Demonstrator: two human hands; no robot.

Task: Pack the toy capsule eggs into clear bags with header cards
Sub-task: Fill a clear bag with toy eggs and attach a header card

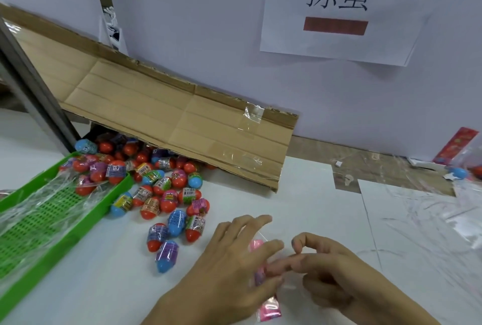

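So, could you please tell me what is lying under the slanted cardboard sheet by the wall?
Red and blue toy capsule eggs spill out from under the brown corrugated cardboard sheet onto the white table. How far the pile reaches underneath is hidden.

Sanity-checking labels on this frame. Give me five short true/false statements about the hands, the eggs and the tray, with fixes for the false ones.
1. Both hands are on a bag with a pink header card. True: the left hand and right hand meet over the bag with pink card.
2. The loose eggs lie to the right of the hands. False: the pile of capsule eggs lies to their left.
3. The green tray holds clear film and some eggs. True.
4. The cardboard sheet lies flat on the table. False: it leans against the wall, with eggs under its lower edge.
5. The paper sign on the wall is blank. False: it bears printed characters and a dark red bar.
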